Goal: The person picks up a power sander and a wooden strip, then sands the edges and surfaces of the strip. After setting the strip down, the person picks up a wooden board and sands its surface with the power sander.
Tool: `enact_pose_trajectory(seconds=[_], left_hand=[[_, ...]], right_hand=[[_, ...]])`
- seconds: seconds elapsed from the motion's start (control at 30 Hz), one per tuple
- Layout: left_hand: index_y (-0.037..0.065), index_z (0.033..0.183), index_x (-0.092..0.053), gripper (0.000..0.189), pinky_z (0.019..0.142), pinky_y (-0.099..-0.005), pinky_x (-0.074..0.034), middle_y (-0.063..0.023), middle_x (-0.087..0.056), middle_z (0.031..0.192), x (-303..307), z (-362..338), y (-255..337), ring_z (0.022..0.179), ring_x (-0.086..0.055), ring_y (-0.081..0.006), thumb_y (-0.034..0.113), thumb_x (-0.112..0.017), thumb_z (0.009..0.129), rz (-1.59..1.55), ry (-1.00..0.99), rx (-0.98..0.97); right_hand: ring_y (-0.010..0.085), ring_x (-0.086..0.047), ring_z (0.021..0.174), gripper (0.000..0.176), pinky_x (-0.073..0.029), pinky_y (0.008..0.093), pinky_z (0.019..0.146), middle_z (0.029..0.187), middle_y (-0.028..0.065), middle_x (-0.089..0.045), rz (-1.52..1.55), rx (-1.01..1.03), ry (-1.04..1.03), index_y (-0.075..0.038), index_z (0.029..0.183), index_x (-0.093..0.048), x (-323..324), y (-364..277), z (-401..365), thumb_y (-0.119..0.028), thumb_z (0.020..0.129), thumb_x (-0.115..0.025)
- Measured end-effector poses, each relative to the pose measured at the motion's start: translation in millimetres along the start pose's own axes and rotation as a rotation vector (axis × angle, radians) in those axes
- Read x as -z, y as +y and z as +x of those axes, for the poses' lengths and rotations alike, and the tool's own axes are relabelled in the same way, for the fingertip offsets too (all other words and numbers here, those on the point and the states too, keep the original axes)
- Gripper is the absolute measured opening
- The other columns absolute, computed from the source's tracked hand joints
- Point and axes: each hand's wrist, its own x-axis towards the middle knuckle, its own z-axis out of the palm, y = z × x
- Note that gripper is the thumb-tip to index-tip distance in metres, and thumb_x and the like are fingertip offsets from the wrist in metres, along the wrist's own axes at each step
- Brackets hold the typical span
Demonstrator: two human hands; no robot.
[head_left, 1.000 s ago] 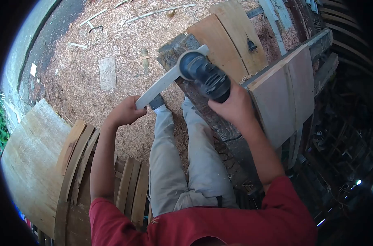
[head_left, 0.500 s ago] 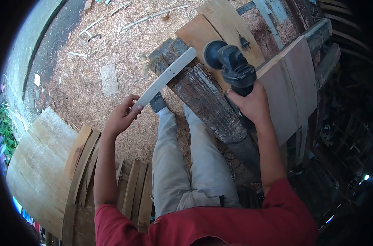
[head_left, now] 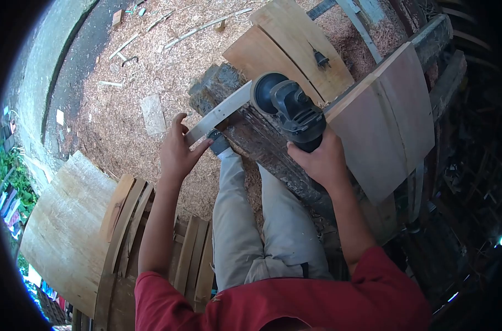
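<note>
One grip (head_left: 321,158) wrapped round the sander (head_left: 296,110)

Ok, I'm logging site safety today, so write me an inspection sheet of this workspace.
Surface: rough, worn wooden beam, pale wood strip lying across it.
Job's things: the strip and a black sander, its disc at the strip's far end; contact unclear.
Clutter: wood shavings and loose sticks on the ground.
Hands: left hand open at the strip's near end; right hand gripping the sander.
Cables: black plug-like piece on the boards; sander's cord not traceable.
Surroundings: curved wood pieces at left, wooden panel at right.
</note>
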Motion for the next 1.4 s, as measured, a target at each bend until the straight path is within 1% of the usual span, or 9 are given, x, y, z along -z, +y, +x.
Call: enact_pose_trajectory(seconds=[0.1,0.2,0.4,0.53,0.63,0.83,0.93,1.2,1.4], left_hand=[[0.014,0.153,-0.047,0.081,0.081,-0.0431,-0.058,-0.0188,-0.063,0.123,-17,11,10,0.103,-0.069,-0.0328,0.027,-0.088,0.084,0.008,0.116,-0.104],[0.016,0.150,-0.053,0.070,0.084,-0.0430,-0.058,-0.0193,-0.057,0.133,-23,14,14,0.105,-0.068,-0.0343,0.019,-0.085,0.087,0.151,0.185,-0.324],[0.016,0.147,-0.058,0.063,0.086,-0.0448,-0.059,-0.0198,-0.046,0.145,-35,9,13,0.108,-0.064,-0.0365,0.010,-0.081,0.088,0.056,0.243,-0.253],[0.016,0.148,-0.058,0.061,0.086,-0.0456,-0.058,-0.0220,-0.046,0.143,-28,9,29,0.107,-0.064,-0.0373,0.011,-0.078,0.090,0.141,0.228,-0.233],[0.016,0.148,-0.058,0.059,0.089,-0.0476,-0.056,-0.0236,-0.046,0.141,-27,15,43,0.109,-0.062,-0.0392,0.015,-0.077,0.092,0.222,0.242,-0.206],[0.015,0.147,-0.059,0.053,0.104,-0.0535,-0.049,-0.0282,-0.043,0.150,-20,43,73,0.130,-0.054,-0.0471,0.025,-0.074,0.097,0.484,0.357,-0.353],[0.012,0.148,-0.056,0.051,0.112,-0.0561,-0.044,-0.0296,-0.037,0.157,-22,63,82,0.140,-0.046,-0.0515,0.020,-0.071,0.100,0.329,0.289,-0.338],[0.001,0.126,-0.058,0.034,0.100,-0.0542,-0.053,-0.0281,-0.044,0.152,-31,101,87,0.129,-0.056,-0.0507,0.016,-0.068,0.097,0.283,0.279,-0.444],[0.002,0.128,-0.056,0.041,0.106,-0.0543,-0.043,-0.0278,-0.053,0.146,-31,100,86,0.125,-0.058,-0.0488,0.029,-0.063,0.098,0.274,0.295,-0.443]], right_hand=[[0.0237,-0.075,0.092,0.038,-0.057,0.0396,0.087,0.098,0.0142,-0.077,0.042,-0.015,0.013,0.000,0.109,-0.071,10,2,2,-0.014,0.077,-0.084],[0.0230,-0.075,0.092,0.037,-0.057,0.0395,0.087,0.099,0.0138,-0.077,0.093,-0.030,0.009,0.001,0.110,-0.070,23,6,5,-0.013,0.078,-0.084],[0.0229,-0.074,0.093,0.036,-0.057,0.0394,0.087,0.100,0.0137,-0.076,0.219,-0.024,-0.049,0.001,0.110,-0.070,43,14,11,-0.013,0.079,-0.084],[0.0220,-0.074,0.092,0.036,-0.056,0.0389,0.087,0.100,0.0128,-0.076,0.295,-0.007,-0.055,0.000,0.109,-0.070,46,24,17,-0.014,0.080,-0.085],[0.0320,-0.077,0.091,0.041,-0.058,0.0420,0.082,0.096,0.0177,-0.076,0.330,-0.015,-0.076,0.000,0.110,-0.070,47,35,22,-0.019,0.077,-0.085],[0.0310,-0.075,0.096,0.045,-0.057,0.0423,0.088,0.102,0.0182,-0.075,0.431,-0.036,-0.096,-0.001,0.114,-0.069,52,44,27,-0.021,0.077,-0.085],[0.0149,-0.069,0.083,0.027,-0.056,0.0344,0.080,0.094,0.0072,-0.074,0.445,-0.022,-0.068,-0.001,0.106,-0.070,54,39,30,-0.011,0.083,-0.081],[0.0111,-0.067,0.072,0.021,-0.054,0.0319,0.065,0.083,0.0039,-0.068,0.701,-0.145,-0.147,-0.003,0.100,-0.067,74,25,51,-0.011,0.085,-0.079],[0.0125,-0.067,0.071,0.033,-0.057,0.0315,0.064,0.086,0.0035,-0.064,0.813,-0.128,-0.196,-0.004,0.114,-0.061,79,17,65,-0.009,0.087,-0.079]])
